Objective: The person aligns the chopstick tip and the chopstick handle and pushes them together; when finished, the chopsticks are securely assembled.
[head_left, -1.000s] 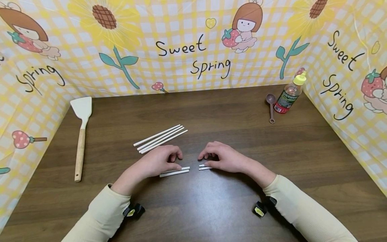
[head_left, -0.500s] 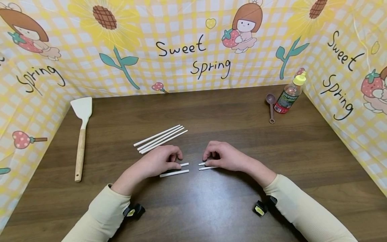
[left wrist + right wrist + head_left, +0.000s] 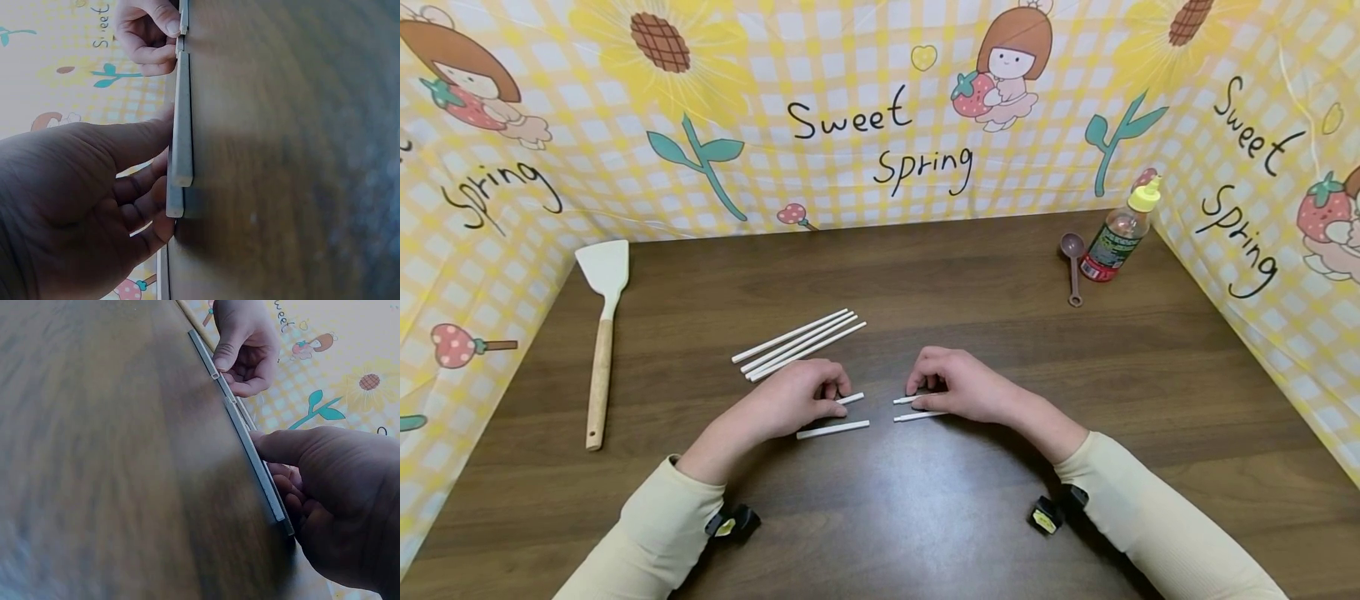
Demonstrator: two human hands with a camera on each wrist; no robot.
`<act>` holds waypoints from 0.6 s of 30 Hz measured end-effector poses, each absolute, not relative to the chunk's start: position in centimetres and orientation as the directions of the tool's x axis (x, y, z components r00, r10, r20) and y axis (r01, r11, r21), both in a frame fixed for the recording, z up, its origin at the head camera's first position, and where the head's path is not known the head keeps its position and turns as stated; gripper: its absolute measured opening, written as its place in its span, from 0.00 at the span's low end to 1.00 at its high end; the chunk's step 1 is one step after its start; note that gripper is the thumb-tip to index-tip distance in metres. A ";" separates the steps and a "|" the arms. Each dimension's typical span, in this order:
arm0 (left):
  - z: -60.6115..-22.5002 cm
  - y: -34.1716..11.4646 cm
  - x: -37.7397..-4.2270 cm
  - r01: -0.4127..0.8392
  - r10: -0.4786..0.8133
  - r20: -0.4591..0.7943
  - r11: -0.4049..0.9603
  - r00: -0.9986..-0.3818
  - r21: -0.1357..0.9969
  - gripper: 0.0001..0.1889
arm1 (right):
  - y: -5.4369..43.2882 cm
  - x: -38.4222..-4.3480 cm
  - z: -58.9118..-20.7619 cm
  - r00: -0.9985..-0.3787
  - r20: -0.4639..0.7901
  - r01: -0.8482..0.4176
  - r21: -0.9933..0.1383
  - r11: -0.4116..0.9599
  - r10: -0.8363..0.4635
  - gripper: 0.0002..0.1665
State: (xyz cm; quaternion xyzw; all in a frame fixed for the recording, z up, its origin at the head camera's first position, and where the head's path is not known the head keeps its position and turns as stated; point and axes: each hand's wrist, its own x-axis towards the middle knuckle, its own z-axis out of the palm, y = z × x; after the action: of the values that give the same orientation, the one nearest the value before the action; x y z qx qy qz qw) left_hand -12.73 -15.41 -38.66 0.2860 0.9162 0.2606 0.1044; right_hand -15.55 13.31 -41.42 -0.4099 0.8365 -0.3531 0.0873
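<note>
In the head view, my left hand [image 3: 797, 396] pinches a short white stick [image 3: 852, 398] between thumb and fingers, its right end poking out. My right hand [image 3: 962, 385] holds another short white stick [image 3: 904, 401], whose narrower tip points left at the first. A gap separates the two ends. Nearer me lie two more: a left short stick [image 3: 832, 430] and a right short stick [image 3: 917, 417] with a stepped tip, partly under my right thumb. The left wrist view shows my left fingers behind the near left stick [image 3: 182, 125], around the held stick [image 3: 175, 203].
Several longer white sticks [image 3: 797, 346] lie side by side behind my left hand. A white spatula [image 3: 602, 333] with a wooden handle is at the left. A brown measuring spoon [image 3: 1072, 258] and a yellow-capped bottle [image 3: 1116, 237] are at the back right, before the patterned cloth [image 3: 880, 192].
Both hands have slid their sticks away from me, widening the space to the two nearer sticks. The right hand has shifted slightly right and back; the nearer sticks stay put.
</note>
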 end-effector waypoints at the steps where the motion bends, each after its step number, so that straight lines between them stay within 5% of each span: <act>1: -38.6 -15.4 -12.7 0.470 0.578 -0.041 0.702 -0.815 0.535 0.10 | 13.3 -15.6 -41.4 -0.649 0.142 -0.624 -0.662 0.416 -0.747 0.05; 18: -39.1 -15.3 -12.8 0.536 0.585 0.054 0.698 -0.809 0.475 0.09 | 13.1 -15.4 -41.2 -0.679 0.158 -0.574 -0.724 0.384 -0.716 0.02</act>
State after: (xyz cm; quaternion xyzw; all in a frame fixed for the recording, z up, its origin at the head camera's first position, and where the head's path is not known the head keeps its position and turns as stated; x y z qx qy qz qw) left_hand -12.75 -15.31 -39.07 0.3044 0.9200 0.2415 0.0508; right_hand -15.37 13.07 -41.20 -0.3900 0.8270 -0.3948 0.0905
